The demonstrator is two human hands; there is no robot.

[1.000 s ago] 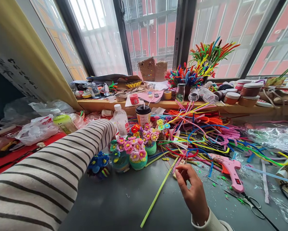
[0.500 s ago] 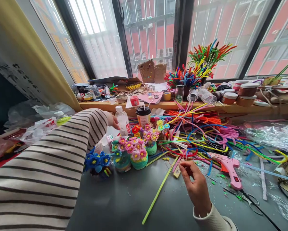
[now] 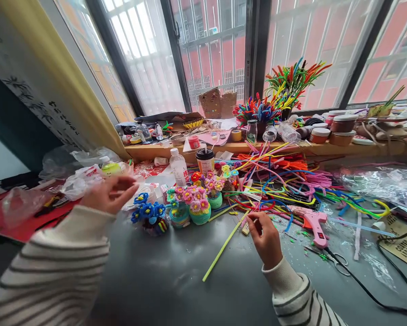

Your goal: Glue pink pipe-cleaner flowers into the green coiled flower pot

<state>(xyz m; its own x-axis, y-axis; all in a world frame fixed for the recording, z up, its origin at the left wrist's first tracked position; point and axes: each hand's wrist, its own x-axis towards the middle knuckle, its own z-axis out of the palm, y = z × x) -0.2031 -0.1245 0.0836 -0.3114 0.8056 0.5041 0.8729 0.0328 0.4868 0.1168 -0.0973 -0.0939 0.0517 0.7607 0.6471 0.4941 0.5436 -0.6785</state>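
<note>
My left hand [image 3: 112, 192], slightly blurred, is raised left of the blue pipe-cleaner flowers [image 3: 148, 212]. Its fingers are loosely apart and nothing shows in them. My right hand [image 3: 266, 236] pinches thumb and fingertips together above the table; whatever they hold is too small to make out. Beside those fingertips are a small pale block [image 3: 246, 229] and a long yellow-green pipe cleaner [image 3: 224, 250]. Pink flowers [image 3: 196, 199] stand in a turquoise wrapped pot [image 3: 200, 218], among several similar small pots. Behind them are a clear plastic bottle [image 3: 179, 170] and a lidded paper cup [image 3: 205, 163].
A pink glue gun [image 3: 315, 224] lies on the right, with scissors [image 3: 341, 262] and a black cord [image 3: 360, 283] near it. Loose pipe cleaners [image 3: 292, 181] heap up behind. Jars crowd the window ledge [image 3: 224, 147]. Plastic bags [image 3: 83, 181] lie at the left.
My left hand has drawn back from beside the plastic bottle, toward me and to the left. The bottle still stands upright. My right hand keeps its pinch in nearly the same place.
</note>
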